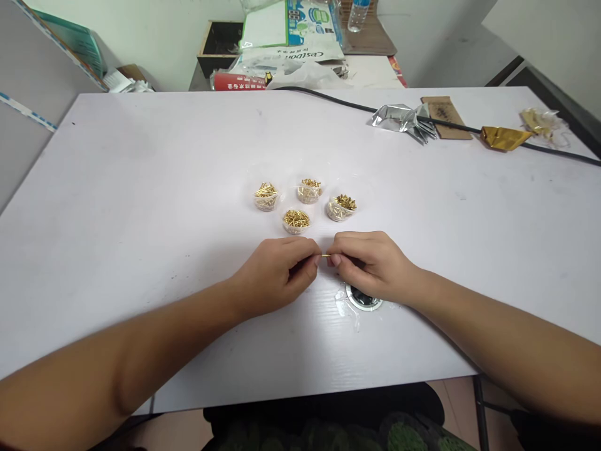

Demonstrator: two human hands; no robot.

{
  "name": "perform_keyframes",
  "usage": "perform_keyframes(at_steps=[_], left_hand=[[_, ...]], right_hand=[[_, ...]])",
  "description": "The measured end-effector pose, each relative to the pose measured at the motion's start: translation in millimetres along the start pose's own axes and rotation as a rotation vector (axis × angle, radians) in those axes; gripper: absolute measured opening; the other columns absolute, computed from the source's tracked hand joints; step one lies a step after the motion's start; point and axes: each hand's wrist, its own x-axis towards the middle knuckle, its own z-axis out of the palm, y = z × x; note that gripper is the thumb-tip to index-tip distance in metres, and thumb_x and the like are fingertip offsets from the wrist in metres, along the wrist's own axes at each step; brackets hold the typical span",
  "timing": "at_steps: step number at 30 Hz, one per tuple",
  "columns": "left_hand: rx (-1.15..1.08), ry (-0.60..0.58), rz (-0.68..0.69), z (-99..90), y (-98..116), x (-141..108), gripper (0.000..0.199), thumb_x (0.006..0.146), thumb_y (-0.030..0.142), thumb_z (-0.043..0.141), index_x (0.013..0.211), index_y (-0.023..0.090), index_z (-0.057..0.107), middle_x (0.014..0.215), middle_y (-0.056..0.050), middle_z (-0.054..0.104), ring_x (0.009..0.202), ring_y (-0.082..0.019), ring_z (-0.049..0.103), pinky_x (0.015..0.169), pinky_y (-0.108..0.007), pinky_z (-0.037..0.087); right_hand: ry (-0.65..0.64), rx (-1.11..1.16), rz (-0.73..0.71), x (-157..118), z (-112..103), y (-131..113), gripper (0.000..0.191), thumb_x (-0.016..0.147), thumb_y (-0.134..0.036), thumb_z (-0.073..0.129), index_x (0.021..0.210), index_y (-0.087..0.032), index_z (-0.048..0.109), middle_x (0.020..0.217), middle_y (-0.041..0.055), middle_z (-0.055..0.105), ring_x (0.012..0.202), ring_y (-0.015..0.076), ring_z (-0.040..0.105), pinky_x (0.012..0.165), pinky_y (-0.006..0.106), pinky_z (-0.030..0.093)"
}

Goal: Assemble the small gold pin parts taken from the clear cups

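A thin gold-coloured metal pin [325, 255] spans the small gap between my two hands. My left hand [282, 266] pinches one end of it between thumb and forefinger. At the other end, my right hand [370, 263] is closed in a similar pinch. Just beyond the hands stand small clear cups of gold-coloured metal parts: a left cup [267, 197], a back cup [309, 191], a right cup [342, 208] and a front cup [296, 222]. The fingertips hide the pin's ends.
Under my right hand is a round black opening with a pale rim [365, 300]. A black cable [342, 100] crosses the far right of the white table [164, 156], near silver foil [399, 118], cardboard [446, 116] and a gold packet [504, 138]. Bags and a bottle [358, 15] stand behind.
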Motion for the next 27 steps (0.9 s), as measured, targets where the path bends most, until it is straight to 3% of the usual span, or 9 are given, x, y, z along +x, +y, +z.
perform_keyframes(at_steps=[10, 27], left_hand=[[-0.024, -0.022, -0.018, -0.5, -1.0, 1.0, 0.017, 0.089, 0.010, 0.047, 0.075, 0.013, 0.057, 0.061, 0.006, 0.047, 0.054, -0.005, 0.040, 0.053, -0.017, 0.034], [-0.030, 0.000, -0.001, 2.9, -3.8, 0.0, 0.020, 0.091, 0.012, 0.045, 0.073, 0.015, 0.053, 0.060, 0.005, 0.045, 0.054, -0.006, 0.038, 0.052, -0.019, 0.033]], right_hand=[[-0.005, 0.087, 0.044, -2.3, 3.7, 3.7, 0.017, 0.089, -0.009, 0.048, 0.084, -0.017, 0.063, 0.065, -0.0027, 0.052, 0.054, 0.0076, 0.045, 0.050, 0.020, 0.036], [-0.016, 0.114, 0.104, -2.6, 4.9, 3.3, 0.018, 0.088, -0.010, 0.048, 0.082, -0.017, 0.063, 0.067, -0.0015, 0.056, 0.054, 0.0079, 0.047, 0.051, 0.020, 0.037]])
